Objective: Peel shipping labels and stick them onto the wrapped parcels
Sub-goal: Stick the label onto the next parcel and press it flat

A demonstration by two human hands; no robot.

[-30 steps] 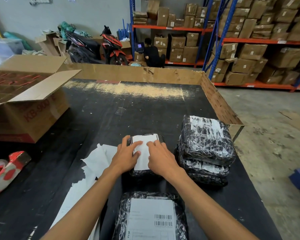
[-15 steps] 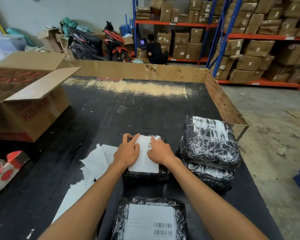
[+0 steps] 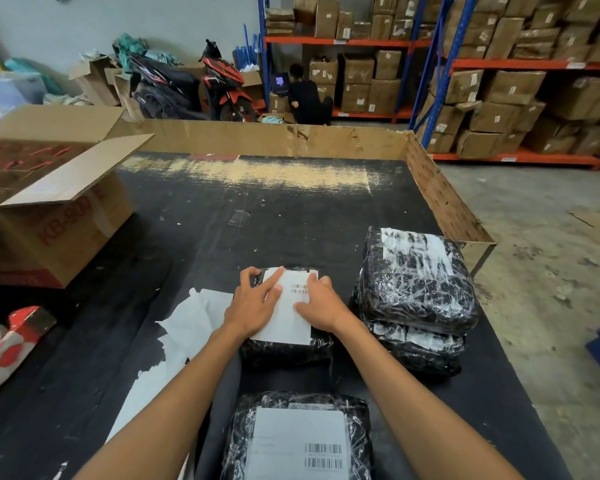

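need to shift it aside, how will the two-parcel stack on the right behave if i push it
The stack would probably slide as one but the top parcel may slip off, since its wrap looks glossy. It bulges softly, so likely squashy rather than stiff. Unlikely to roll.

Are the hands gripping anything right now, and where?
Nothing gripped: left hand and right hand press flat on the label atop the middle parcel.

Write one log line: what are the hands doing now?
step: smoothing label | left hand: flat on white paper shipping label | right hand: flat on label | under: black plastic-wrapped parcel
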